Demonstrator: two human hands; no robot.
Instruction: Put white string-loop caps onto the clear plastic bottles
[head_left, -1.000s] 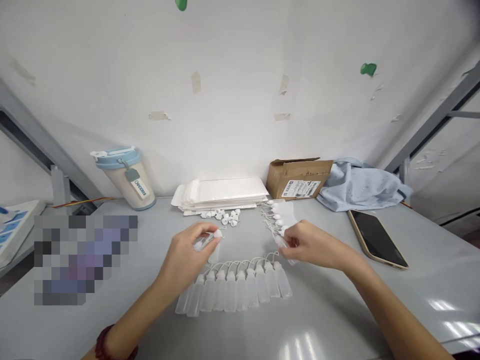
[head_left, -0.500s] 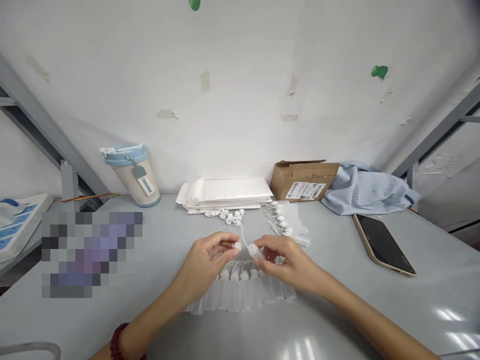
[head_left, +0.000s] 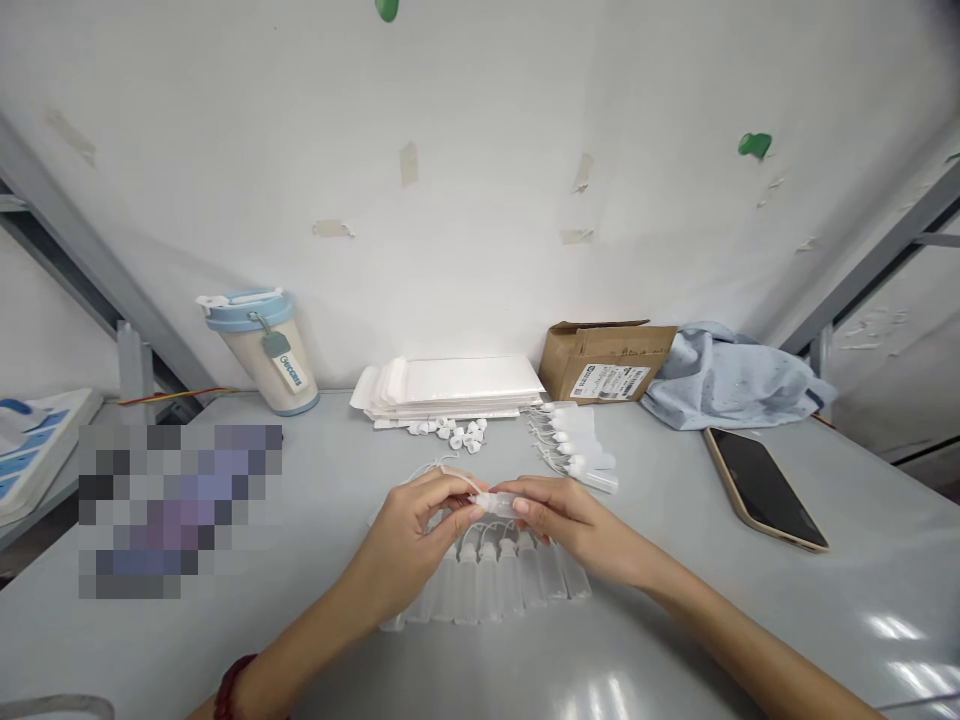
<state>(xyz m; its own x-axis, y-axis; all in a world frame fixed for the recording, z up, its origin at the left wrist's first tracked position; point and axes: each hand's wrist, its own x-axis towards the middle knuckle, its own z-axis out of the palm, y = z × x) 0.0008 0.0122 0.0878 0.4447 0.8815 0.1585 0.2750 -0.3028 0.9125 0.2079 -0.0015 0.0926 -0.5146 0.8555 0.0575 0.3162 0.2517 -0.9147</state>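
A small translucent plastic bottle (head_left: 501, 504) lies level between my hands above the table. My right hand (head_left: 589, 527) grips its body between thumb and fingers. At the bottle's neck, my left hand (head_left: 412, 535) is closed in a pinch on a small white cap, largely hidden by the fingertips. A thin white strap (head_left: 461, 476) arches over the left fingers to the neck. Just below my hands, a row of similar bottles (head_left: 487, 590) lies side by side with looped straps. Loose white caps (head_left: 454, 433) are heaped beyond my hands.
Behind the caps is a stack of white envelopes (head_left: 465, 380). More strapped bottles (head_left: 592, 445) lie to its right, near a cardboard box (head_left: 607, 360), a blue cloth (head_left: 735, 380) and a phone (head_left: 765, 490). A tumbler (head_left: 262, 350) and a pixelated object (head_left: 187, 510) are at left.
My hands have come together. The bottle has tipped from facing me to lying level, its neck toward the left, and the cap in my left hand now meets the neck.
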